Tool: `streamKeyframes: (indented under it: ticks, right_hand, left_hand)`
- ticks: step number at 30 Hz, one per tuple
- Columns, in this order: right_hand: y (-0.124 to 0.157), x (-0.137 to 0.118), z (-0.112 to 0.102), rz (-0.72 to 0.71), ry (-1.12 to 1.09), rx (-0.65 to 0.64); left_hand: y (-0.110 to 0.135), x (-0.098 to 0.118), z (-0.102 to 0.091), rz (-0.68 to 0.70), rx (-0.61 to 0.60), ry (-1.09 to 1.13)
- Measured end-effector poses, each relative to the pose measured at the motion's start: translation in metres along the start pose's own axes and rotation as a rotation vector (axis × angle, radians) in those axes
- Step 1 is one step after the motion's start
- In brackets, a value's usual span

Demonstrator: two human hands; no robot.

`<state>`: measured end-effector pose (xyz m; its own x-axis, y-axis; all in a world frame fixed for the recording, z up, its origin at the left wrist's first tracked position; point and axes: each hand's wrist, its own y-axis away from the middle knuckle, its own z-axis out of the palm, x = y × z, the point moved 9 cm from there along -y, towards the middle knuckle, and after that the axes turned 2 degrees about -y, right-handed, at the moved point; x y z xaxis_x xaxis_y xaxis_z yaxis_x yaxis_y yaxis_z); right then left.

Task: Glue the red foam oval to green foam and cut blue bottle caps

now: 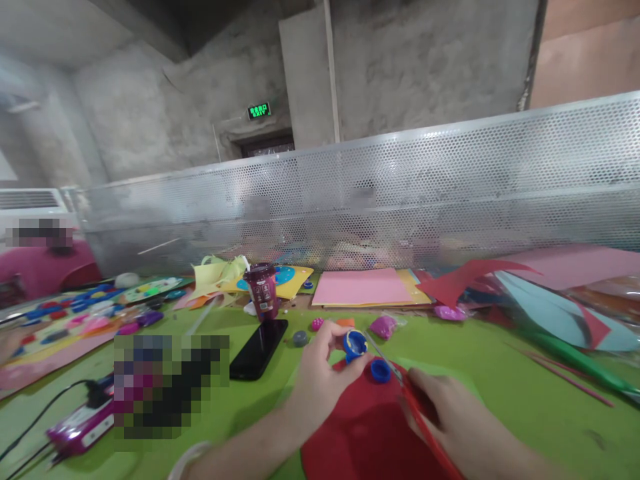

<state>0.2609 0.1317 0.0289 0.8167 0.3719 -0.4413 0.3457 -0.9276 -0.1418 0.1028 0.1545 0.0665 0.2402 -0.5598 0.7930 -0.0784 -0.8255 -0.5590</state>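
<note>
Clearly, left fingers (357,367) pinch a round blue cap (355,345) smeared yellowish, right fingers (429,385) gripping a red-handled tool (419,412).

Over on the desk (250,402), a phone (259,350) is lying left of the left hand's fingers (330,331), paper sheets (360,288) resting beyond them.

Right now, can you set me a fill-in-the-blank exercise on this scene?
1. The small round blue pot is in the ____ hand.
2. The right hand holds a slim grey-tipped tool with a ____ handle.
3. The flat black phone lies on the ____ table cover.
Missing words: left; red; green.
</note>
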Motion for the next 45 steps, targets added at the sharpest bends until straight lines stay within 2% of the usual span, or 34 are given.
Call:
streamKeyframes:
  ticks: [3,8,22,30,39,45]
  right_hand:
    - [0.003,-0.009,-0.007,-0.057,-0.086,0.019]
    - [0.004,-0.010,-0.009,-0.041,-0.057,0.014]
    - [-0.004,0.006,0.007,0.056,0.131,-0.031]
    - [0.000,0.010,0.010,0.090,0.128,-0.061]
    - [-0.002,0.004,0.004,-0.007,-0.056,-0.073]
    - [0.000,-0.004,0.005,-0.106,-0.281,-0.136]
  left_hand:
    - [0.001,0.000,0.000,0.011,0.002,-0.019]
    - [0.000,0.002,0.000,0.038,-0.004,-0.065]
    - [0.000,0.002,0.001,0.056,-0.032,-0.117]
    - [0.000,0.007,-0.001,0.077,-0.029,-0.107]
    - [0.000,0.005,-0.001,0.071,-0.043,-0.073]
    - [0.000,0.008,0.001,0.084,-0.069,-0.048]
